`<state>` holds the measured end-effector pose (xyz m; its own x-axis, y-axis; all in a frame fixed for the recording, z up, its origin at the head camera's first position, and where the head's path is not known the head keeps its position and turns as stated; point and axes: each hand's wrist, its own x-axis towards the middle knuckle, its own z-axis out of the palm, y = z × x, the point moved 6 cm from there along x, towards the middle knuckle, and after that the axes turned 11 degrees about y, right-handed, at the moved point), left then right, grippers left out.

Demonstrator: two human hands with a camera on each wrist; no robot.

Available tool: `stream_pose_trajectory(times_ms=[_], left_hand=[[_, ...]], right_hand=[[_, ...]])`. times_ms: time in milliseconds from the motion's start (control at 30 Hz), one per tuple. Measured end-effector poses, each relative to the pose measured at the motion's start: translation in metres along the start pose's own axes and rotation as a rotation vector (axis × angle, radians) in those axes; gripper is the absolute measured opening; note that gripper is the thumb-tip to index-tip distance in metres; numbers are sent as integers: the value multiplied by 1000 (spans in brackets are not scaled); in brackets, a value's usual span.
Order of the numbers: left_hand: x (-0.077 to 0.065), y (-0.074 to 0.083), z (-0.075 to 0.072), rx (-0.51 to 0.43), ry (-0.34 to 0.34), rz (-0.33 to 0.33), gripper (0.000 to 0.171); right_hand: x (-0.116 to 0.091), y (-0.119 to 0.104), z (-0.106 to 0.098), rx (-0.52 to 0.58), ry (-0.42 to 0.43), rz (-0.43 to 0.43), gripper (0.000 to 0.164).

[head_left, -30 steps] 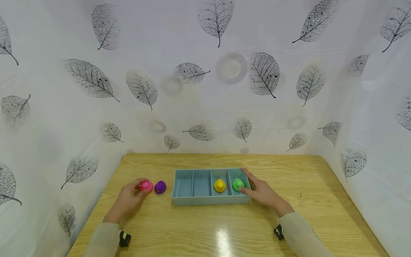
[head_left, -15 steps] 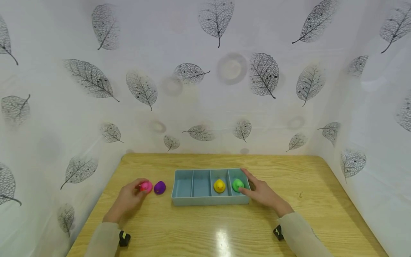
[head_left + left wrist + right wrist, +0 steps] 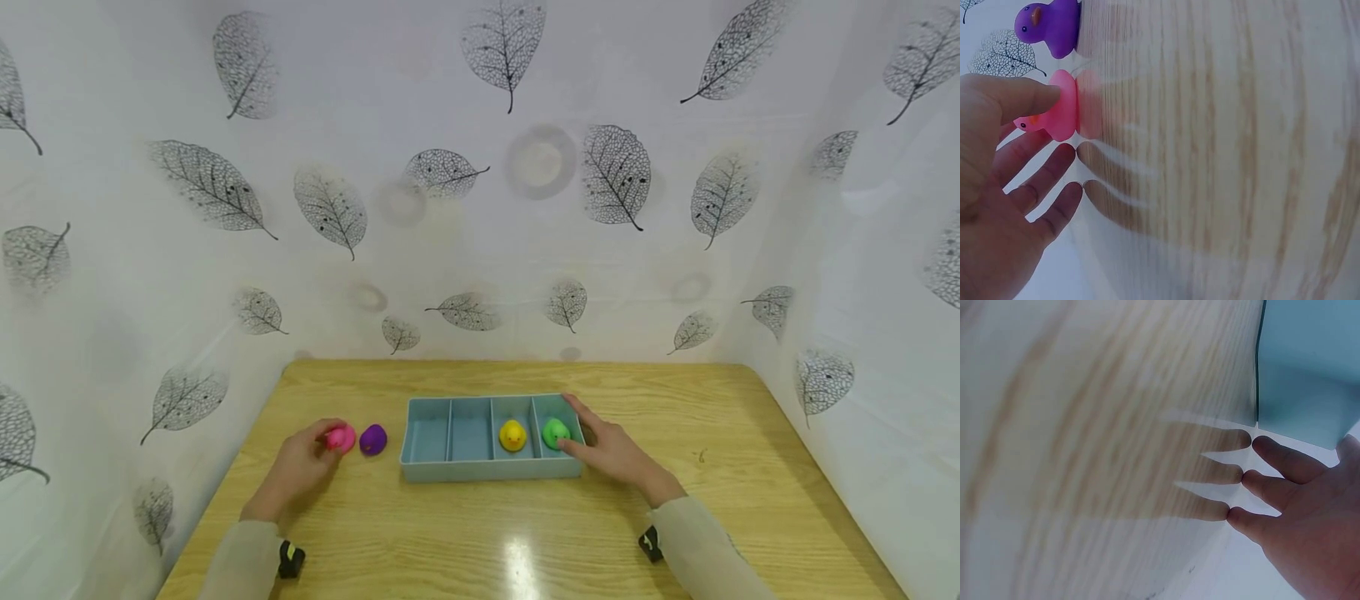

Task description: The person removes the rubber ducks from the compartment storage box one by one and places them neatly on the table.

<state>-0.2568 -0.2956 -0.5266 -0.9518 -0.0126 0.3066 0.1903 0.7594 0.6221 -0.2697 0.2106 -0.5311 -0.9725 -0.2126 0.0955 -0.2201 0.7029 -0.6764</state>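
My left hand (image 3: 303, 461) pinches a pink rubber duck (image 3: 342, 438) between thumb and fingers, low at the table's left. In the left wrist view the pink duck (image 3: 1064, 109) is at the tabletop, and other fingertips touch the wood. A purple rubber duck (image 3: 372, 439) stands just right of it. At the right end of a blue-grey divided tray (image 3: 491, 472), my right hand (image 3: 615, 450) holds the wall, thumb over the rim in front of a green rubber duck (image 3: 555, 431). Several of its fingertips rest on the table outside. The right wrist view hides the thumb.
A yellow rubber duck (image 3: 512, 435) sits in the tray compartment left of the green one. The two left compartments hold nothing. The wooden table (image 3: 450, 542) runs back to a white leaf-patterned curtain (image 3: 480, 250), which also encloses both sides.
Almost nothing differs. The pink duck has turned slightly in my left hand, and its beak no longer shows in the head view. The right hand and tray stay put.
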Motion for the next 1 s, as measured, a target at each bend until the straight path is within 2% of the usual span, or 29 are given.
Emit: stream_pose_trajectory(times_ms=[233,467,533,667,800,867,1000], left_hand=[[0,2,-2,23,38,66,43],[2,1,-6,-3,-1,59,53],[4,3,-10,-21,11,69,52],[10,17,-20,-52,92,116,48],[16,38,-27,-38,169,170,47],[17,50,-28,-37,182,188,47],[20,75,-23,-70,164,207,47]], right_hand=[[0,2,1,-15,-3,-5,89],[1,4,3,-10,-7,-5,89],[1,5,3,-8,-5,-5,89],[1,6,2,-7,3,-6,89],[1,6,2,-10,4,-10,89],[1,6,2,-8,1,-10,89],[1,5,2,-4,0,-11,89]])
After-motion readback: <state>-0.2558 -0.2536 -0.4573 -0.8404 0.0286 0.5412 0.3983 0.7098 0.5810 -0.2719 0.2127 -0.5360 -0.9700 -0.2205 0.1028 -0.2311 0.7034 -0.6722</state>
